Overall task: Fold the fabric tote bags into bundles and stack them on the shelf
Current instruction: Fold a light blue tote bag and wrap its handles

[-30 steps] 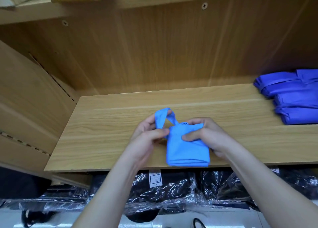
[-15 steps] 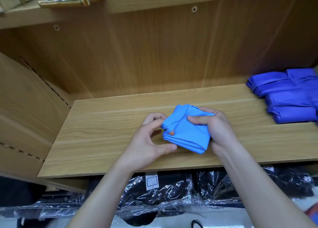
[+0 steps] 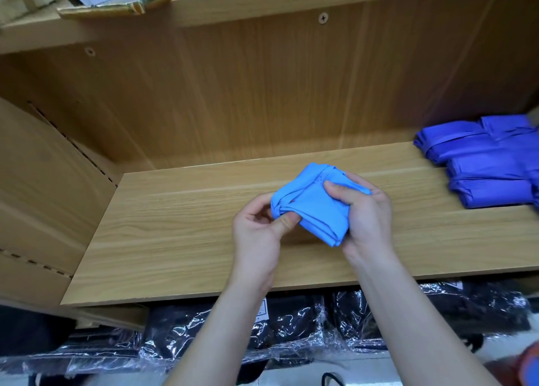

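- light-blue tote bundle [image 3: 316, 210] is held btwn both hands, over the middle of the wooden shelf board [image 3: 175, 240] — whether its lower corner touches the board can't be told.
- R hand [image 3: 366, 222]: closed round the bundle's right side; thumb is laid across the top face, fingers are wrapped round the far edge.
- L hand [image 3: 256, 235]: bundle's left end is pinched — thumb is pressed on the near fold, other fingers are curled behind it.
- Bundle is tilted; folded layers are visible along its near-left edge.
- stack of darker blue bundles [image 3: 490, 164] is seen at the right end of the same board, well apart from the hands, partly cut off by the frame edge.
- Below the board: black items in clear plastic wrap [image 3: 291, 327] are packed side by side.
- Above: a gold-edged flat item [image 3: 116, 3] is seen overhanging the front of the upper shelf.
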Demonstrator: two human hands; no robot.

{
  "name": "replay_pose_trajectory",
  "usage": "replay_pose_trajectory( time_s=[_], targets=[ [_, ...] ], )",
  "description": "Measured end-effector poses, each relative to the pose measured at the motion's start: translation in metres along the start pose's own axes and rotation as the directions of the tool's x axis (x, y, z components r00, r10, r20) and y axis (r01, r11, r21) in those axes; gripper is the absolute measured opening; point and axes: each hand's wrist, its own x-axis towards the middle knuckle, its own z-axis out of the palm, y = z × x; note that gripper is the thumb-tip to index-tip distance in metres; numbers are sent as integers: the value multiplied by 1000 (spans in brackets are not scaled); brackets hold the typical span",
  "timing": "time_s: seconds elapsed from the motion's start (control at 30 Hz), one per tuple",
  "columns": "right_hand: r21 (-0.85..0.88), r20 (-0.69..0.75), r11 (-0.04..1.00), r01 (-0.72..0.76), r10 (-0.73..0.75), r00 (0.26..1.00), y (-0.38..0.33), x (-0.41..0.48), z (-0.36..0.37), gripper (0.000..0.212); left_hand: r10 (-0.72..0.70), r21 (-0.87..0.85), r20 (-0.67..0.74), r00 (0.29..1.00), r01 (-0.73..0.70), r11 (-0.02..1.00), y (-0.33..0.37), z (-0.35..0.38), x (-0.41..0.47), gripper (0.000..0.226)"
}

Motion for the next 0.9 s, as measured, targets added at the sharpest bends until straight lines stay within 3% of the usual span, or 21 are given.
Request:
replay_pose_trajectory(
  time_s=[0.1, 0.17, 0.27, 0.4, 0.47, 0.53, 0.67, 0.8, 0.87, 0.9],
  targets=[
    [16, -71, 996, 82, -81, 994, 2, 1, 5, 23, -163, -255, -27, 986, 150, 955, -2, 11, -10, 30],
    [-19, -106, 984, 180, -180, 978, 4, 3, 7, 25, -216, -282, -41, 975, 196, 939, -3, 15, -19, 26],
    [-281, -82, 892, 354, -390, 917, 10, 9, 5, 24, -105, -7, -15, 994, 105, 994, -7, 12, -26, 29],
    [-558, 58, 670, 491, -558, 828, 15, 13, -2, 36, -59, 342, 102, 993, 21, 940, 0, 3, -17, 19],
    [-624, 165, 583, 520, -553, 817, 15, 13, -1, 50, -17, 595, 178, 984, -94, 798, 7, 0, -5, 10],
    [-643, 258, 532, 550, -526, 810, 17, 8, 1, 57, 78, 725, 214, 974, -211, 656, 13, 0, 6, 13],
    [-659, 447, 361, 660, -519, 729, 31, -2, 5, 52, 84, 531, 67, 994, -107, 840, 17, 8, 16, 12],
    [-747, 561, 111, 655, -425, 711, 31, 4, 2, 56, 235, 629, 282, 930, -364, 687, 18, 8, 11, 18],
    [-757, 555, 144, 637, -371, 744, 29, 5, -3, 60, 279, 691, 394, 876, -482, 538, 21, 4, 10, 20],
    [-748, 526, 249, 615, -344, 778, 26, 6, -5, 63, 292, 725, 426, 856, -516, 456, 22, 1, 13, 21]
  ],
)
